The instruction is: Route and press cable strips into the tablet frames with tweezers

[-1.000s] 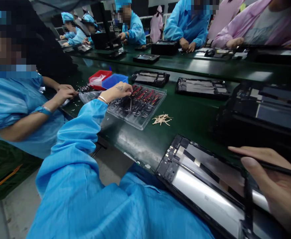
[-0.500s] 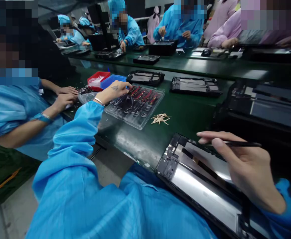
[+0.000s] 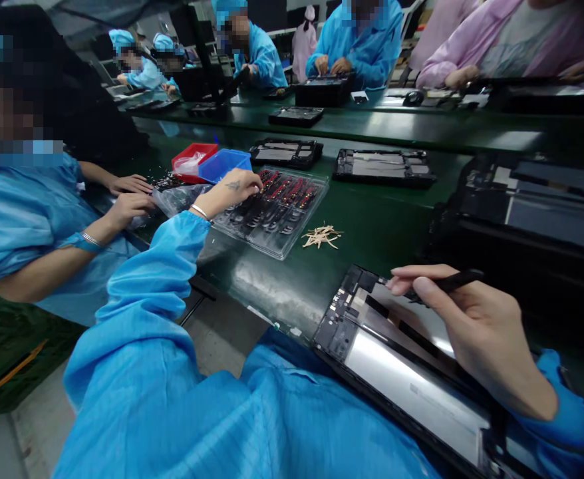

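My left hand reaches far left over a clear plastic tray of small black and red parts, fingers curled down onto the tray; what they pinch is too small to make out. My right hand holds a thin black stylus-like tool between thumb and fingers. It hovers over the upper part of an opened tablet chassis lying at the near edge of the green bench.
A red bin and a blue bin stand behind the tray. Pale peeled strips lie beside it. More opened tablets sit on the belt. A co-worker's hands work at my left; others sit opposite.
My right hand came in from the right edge and moved left over the tablet with the tool. My left hand stays on the parts tray, shifting slightly.
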`<state>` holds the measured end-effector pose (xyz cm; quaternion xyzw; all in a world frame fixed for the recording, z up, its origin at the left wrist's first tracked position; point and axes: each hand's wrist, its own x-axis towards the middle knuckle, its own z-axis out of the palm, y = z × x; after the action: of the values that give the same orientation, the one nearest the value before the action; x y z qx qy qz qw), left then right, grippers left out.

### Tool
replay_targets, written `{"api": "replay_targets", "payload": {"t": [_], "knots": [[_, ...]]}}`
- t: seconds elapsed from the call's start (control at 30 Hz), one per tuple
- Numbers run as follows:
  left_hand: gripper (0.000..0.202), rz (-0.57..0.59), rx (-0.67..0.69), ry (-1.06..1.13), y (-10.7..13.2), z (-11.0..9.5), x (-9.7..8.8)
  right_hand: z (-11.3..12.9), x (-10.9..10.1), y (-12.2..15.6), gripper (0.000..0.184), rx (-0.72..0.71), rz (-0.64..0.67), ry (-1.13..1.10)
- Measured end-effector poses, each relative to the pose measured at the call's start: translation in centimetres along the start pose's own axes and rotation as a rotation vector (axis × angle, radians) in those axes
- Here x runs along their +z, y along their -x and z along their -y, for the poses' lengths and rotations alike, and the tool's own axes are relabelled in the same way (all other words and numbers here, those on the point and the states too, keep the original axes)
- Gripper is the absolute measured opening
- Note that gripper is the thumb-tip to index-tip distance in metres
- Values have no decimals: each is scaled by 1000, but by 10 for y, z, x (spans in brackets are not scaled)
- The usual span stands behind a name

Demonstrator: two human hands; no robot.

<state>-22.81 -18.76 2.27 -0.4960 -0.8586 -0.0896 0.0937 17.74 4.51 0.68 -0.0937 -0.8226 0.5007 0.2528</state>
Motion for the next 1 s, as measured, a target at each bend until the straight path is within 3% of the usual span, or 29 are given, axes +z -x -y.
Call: {"api": "replay_targets", "payload": {"t": [0.1, 0.17, 0.23, 0.3, 0.37, 0.47, 0.57, 0.77, 0.9, 1.0], "knots": [[23, -74, -16, 93, 2, -23, -30, 4, 1, -1, 19, 104, 11, -160], [22, -133, 24, 158, 4, -57, -46, 8, 5, -3, 21, 243, 34, -328], [23, -234, 136, 145, 9, -105, -53, 11, 10, -7, 25, 408, 84, -497], [27, -361, 322, 57, 18, -158, -50, 13, 15, -10, 31, 512, 138, -636], [30, -428, 657, -46, 30, -202, -41, 13, 19, -11, 35, 528, 163, -756], [19, -514, 1149, -112, 40, -241, -27, 12, 18, -10, 31, 522, 136, -850], [12, -605, 1335, -91, 37, -252, -19, 12, 13, -6, 27, 528, 77, -812], [14, -740, 1420, -290, 32, -255, -16, 12, 9, -3, 25, 500, 81, -754], [14, -682, 1473, -210, 36, -254, -12, 13, 11, -5, 24, 464, 60, -705], [14, -603, 1328, -51, 38, -253, -10, 13, 11, -5, 24, 383, -10, -557]]}}
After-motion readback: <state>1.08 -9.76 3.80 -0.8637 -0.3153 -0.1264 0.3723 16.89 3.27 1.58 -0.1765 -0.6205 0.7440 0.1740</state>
